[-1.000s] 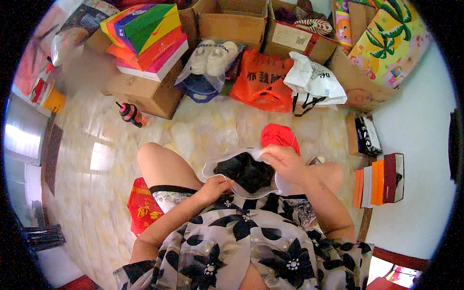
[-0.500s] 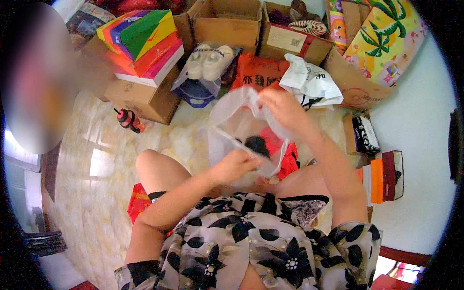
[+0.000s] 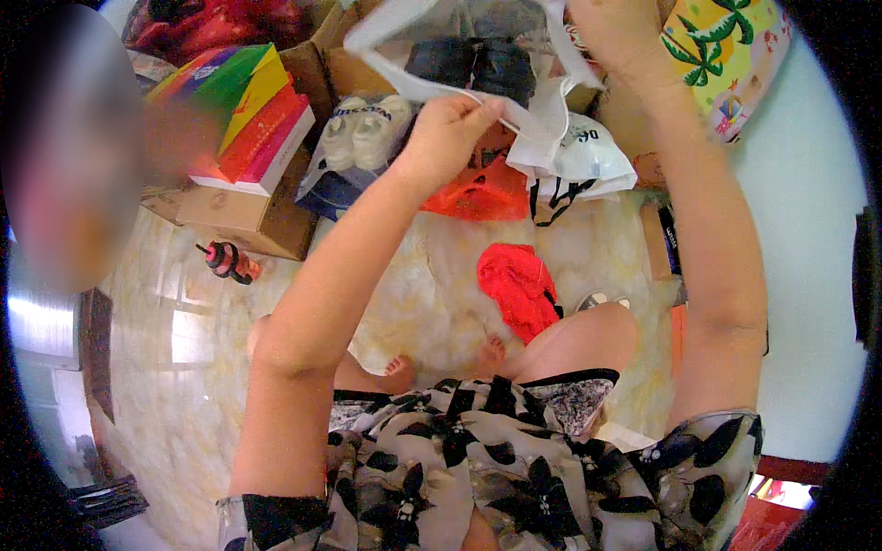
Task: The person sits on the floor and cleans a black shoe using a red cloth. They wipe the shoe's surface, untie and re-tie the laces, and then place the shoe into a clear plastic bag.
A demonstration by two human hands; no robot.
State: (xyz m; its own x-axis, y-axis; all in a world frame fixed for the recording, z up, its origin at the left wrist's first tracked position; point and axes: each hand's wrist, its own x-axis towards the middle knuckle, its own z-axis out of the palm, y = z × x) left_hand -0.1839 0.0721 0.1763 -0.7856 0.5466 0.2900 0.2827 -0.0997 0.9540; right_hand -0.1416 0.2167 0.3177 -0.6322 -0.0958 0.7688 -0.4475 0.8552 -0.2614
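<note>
A translucent white plastic bag (image 3: pixel 548 121) is held up in front of me, its mouth spread wide. My left hand (image 3: pixel 447 138) pinches the near rim between thumb and fingers. At the upper edge of the view my right hand (image 3: pixel 617 39) grips the bag's right side, its fingertips partly cut off. Black items (image 3: pixel 473 66) show through or inside the bag; their kind is unclear. On the floor below, a crumpled red cloth (image 3: pixel 519 289) lies by my right leg.
A bagged pair of cream shoes (image 3: pixel 363 138), an orange-red bag (image 3: pixel 482 188) and a white bag (image 3: pixel 588 156) sit ahead. Colourful shoeboxes (image 3: pixel 234 119) are stacked on a cardboard box (image 3: pixel 248 220) at left. A pink-and-black bottle (image 3: pixel 230 262) stands nearby on the floor.
Both hands have raised the plastic bag up and away from my lap, toward the boxes at the back. The red cloth behind it now shows fully on the floor.
</note>
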